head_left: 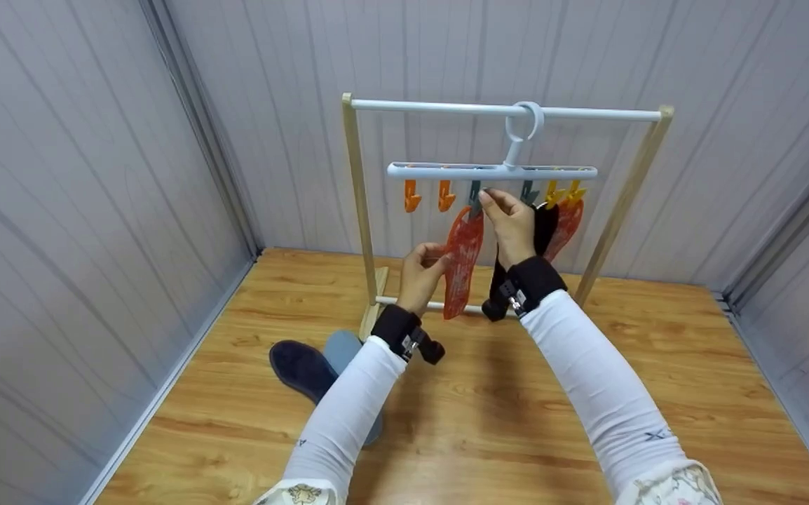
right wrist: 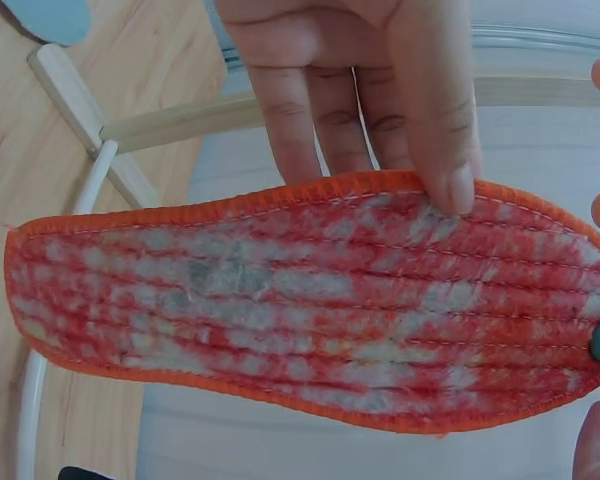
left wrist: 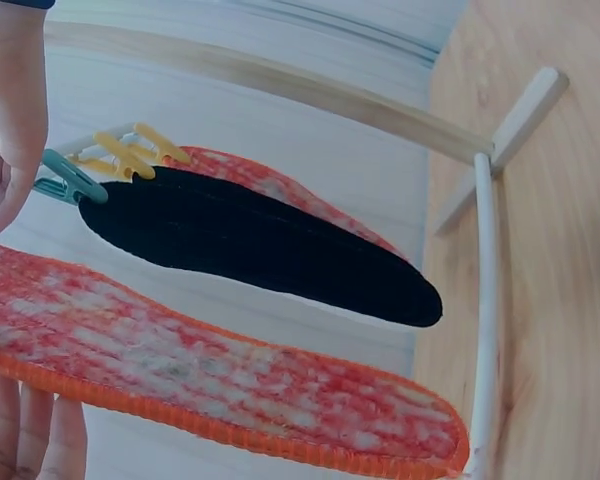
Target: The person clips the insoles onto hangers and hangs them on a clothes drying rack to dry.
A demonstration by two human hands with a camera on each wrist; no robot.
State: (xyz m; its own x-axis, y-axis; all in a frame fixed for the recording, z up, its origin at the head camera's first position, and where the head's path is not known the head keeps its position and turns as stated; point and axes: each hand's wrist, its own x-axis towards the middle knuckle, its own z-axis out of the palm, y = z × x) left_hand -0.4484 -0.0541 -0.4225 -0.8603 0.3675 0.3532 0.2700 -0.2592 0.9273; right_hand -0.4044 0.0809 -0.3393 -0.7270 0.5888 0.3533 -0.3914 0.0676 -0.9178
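Note:
A red and white insole [head_left: 463, 263] with an orange edge hangs lengthwise under a white clip hanger [head_left: 446, 171]. My left hand [head_left: 421, 275] pinches its side edge between thumb and fingers; in the right wrist view that thumb lies on the insole's face. At the insole's top is a dark green clip [head_left: 474, 193], its tip on the insole [right wrist: 310, 300] in the right wrist view. My right hand [head_left: 513, 228] pinches this clip at its side with thumb and forefinger. Right of it, a black insole [left wrist: 260, 245] and another red insole [head_left: 567, 226] hang from clips.
The hanger's hook [head_left: 535, 120] sits on the white rail [head_left: 439, 107] of a wooden-legged rack [head_left: 359, 189]. Two orange clips [head_left: 411, 196] hang at the left. A dark blue insole [head_left: 301, 366] and a grey-blue insole [head_left: 341, 346] lie on the wooden floor, partly behind my left arm.

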